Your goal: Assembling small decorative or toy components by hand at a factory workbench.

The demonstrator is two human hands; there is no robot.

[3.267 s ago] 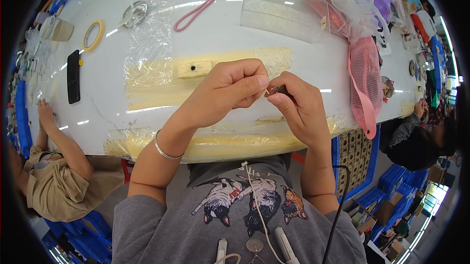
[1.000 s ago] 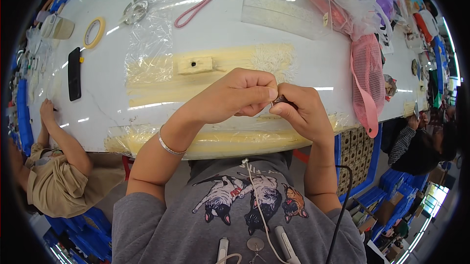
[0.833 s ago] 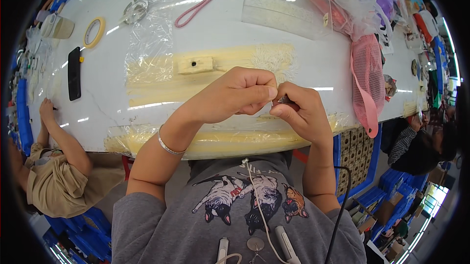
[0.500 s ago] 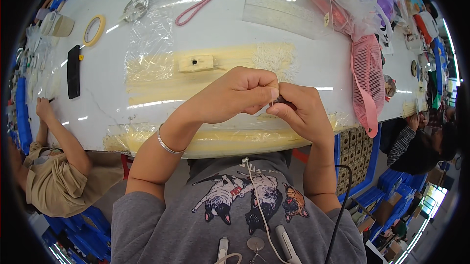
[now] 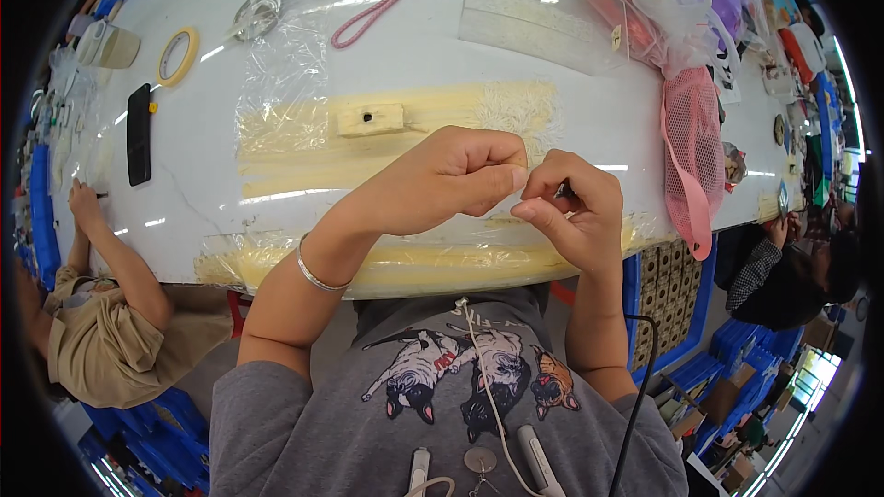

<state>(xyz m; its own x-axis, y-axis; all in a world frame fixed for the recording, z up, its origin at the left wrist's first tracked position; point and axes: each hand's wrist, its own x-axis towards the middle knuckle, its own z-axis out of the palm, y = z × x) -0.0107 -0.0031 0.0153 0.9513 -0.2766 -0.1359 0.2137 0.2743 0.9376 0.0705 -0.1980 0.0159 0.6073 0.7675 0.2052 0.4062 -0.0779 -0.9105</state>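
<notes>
While lettering (image 5: pixel 505 321) marks the shirt (image 5: pixel 331 432), the left hand (image 5: pixel 460 175) pinches closed, contents hidden, right hand (image 5: pixel 580 211) half-curled around something dark (image 5: pixel 564 191).

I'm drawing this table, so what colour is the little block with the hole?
The block is pale yellow; it shows best in the head view.

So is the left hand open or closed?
Closed: the left hand has its fingers curled in and thumb against them. Anything inside is hidden.
</notes>
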